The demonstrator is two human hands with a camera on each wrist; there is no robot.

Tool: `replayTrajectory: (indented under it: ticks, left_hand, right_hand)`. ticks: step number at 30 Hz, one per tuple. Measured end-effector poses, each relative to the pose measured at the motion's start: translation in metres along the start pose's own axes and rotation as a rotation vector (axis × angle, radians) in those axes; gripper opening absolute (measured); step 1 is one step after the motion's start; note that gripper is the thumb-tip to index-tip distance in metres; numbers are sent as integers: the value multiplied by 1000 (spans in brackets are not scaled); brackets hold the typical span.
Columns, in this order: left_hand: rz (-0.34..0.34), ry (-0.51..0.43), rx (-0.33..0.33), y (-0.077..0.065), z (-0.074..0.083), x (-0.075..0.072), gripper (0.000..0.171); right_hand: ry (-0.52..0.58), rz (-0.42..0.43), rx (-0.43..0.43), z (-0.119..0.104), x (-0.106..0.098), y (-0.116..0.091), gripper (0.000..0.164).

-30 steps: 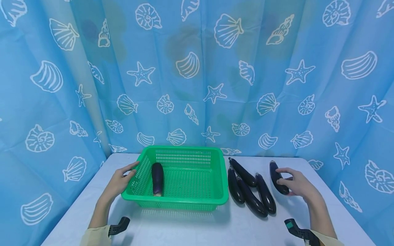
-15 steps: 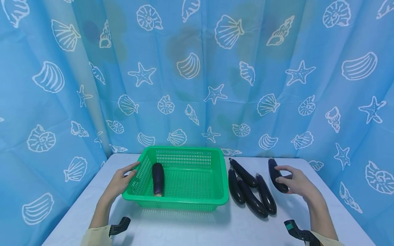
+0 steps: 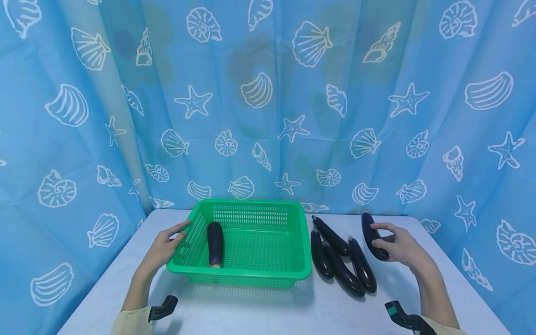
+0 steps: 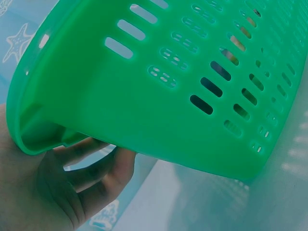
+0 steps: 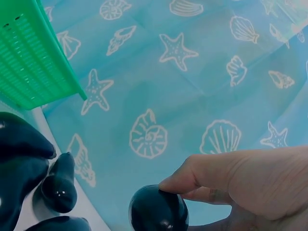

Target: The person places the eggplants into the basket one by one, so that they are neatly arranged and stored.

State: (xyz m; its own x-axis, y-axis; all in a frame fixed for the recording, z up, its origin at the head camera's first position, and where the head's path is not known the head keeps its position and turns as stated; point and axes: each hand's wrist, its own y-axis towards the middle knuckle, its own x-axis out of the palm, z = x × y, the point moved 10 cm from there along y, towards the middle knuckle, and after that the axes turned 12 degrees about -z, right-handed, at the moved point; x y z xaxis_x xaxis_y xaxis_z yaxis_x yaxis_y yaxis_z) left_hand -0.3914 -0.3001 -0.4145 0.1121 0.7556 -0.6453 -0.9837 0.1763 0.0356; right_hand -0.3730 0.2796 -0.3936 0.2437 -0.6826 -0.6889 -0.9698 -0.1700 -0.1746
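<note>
At the right of the head view my right hand (image 3: pixel 399 244) pinches a dark, glossy eggplant (image 3: pixel 369 232) between thumb and fingers. Its rounded end (image 5: pixel 156 211) faces the right wrist camera, and part of it lies behind my fingers. A green plastic basket (image 3: pixel 234 271) with slotted walls stands on the table; my left hand (image 3: pixel 163 246) holds its left rim. In the left wrist view, the fingers of that hand curl beneath the basket's rim (image 4: pixel 29 139). One eggplant (image 3: pixel 215 242) lies inside, along the basket's left side.
Several more eggplants (image 3: pixel 343 272) lie in a loose group between the basket and my right hand. The white table (image 3: pixel 234 311) ends at the back against a blue shell-print curtain (image 3: pixel 268 116).
My right hand has shifted slightly left and toward the back with the eggplant in its fingers. The left hand and the basket have stayed put.
</note>
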Motion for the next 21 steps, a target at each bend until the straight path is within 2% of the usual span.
replayTrajectory:
  ticks: [21]
  left_hand:
    - [0, 6, 6, 0, -1, 0, 44]
  right_hand:
    - [-37, 1, -40, -30, 6, -6, 53]
